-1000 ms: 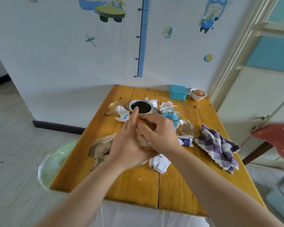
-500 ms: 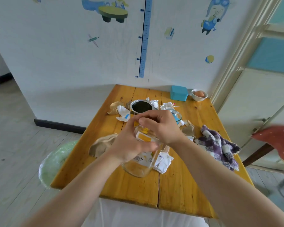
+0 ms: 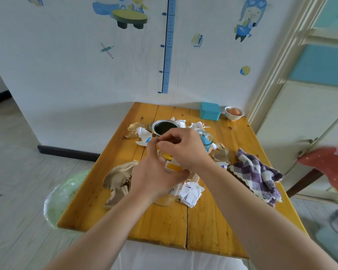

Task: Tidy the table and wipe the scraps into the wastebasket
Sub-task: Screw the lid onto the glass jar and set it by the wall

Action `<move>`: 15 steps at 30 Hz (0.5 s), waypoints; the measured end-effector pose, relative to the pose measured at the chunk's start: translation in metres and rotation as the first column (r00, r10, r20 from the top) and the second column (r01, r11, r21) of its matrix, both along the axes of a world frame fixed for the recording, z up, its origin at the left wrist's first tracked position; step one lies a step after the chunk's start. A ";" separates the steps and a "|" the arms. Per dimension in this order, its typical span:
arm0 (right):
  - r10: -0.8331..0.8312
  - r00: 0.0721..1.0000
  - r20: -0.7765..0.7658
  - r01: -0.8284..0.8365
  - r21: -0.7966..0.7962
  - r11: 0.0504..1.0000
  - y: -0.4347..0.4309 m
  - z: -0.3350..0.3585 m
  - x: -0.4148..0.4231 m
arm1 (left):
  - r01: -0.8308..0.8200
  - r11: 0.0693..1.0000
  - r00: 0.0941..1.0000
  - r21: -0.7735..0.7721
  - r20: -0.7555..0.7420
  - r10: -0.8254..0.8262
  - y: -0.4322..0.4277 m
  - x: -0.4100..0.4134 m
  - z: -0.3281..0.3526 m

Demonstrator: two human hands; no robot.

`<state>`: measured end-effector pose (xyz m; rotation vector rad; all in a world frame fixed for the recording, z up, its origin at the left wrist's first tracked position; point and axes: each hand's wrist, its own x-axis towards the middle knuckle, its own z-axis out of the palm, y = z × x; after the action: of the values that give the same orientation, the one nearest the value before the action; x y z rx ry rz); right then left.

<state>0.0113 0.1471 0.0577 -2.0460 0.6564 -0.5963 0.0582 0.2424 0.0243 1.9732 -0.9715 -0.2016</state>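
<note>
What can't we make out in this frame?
- Jar: head view, mostly hidden by both hands; mouth and contents unreadable.
- Left hand and right hand: grip on the jar looks closed; fingertips overlap.
- Wastebasket: table edge hides part; inside not visible.
- Glass cup: half behind the right hand.

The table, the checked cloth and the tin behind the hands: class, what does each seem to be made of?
Table: wood, glossy varnish; plank seams, knots and grain show.
Checked cloth: woven fabric, matte; soft folds, a scalloped edge.
Tin: probably metal; shiny silver rim, dark inside.
</note>
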 end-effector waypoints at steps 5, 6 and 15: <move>-0.085 0.996 0.026 0.085 -0.020 0.996 0.001 0.005 0.000 | -0.094 0.995 0.992 0.017 0.088 0.092 -0.008 -0.006 0.001; -0.094 0.995 0.024 0.094 -0.026 0.995 0.002 0.007 0.000 | -0.112 0.994 0.989 0.011 0.099 0.111 -0.010 -0.007 0.000; -0.153 0.954 0.256 0.142 0.061 0.988 0.005 -0.004 -0.014 | -0.107 0.978 0.986 -0.181 -0.144 0.081 -0.021 -0.006 0.001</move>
<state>-0.0028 0.1520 0.0534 -1.8478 0.6616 -0.9139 0.0525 0.2215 0.0257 1.8021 -0.7784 -0.1814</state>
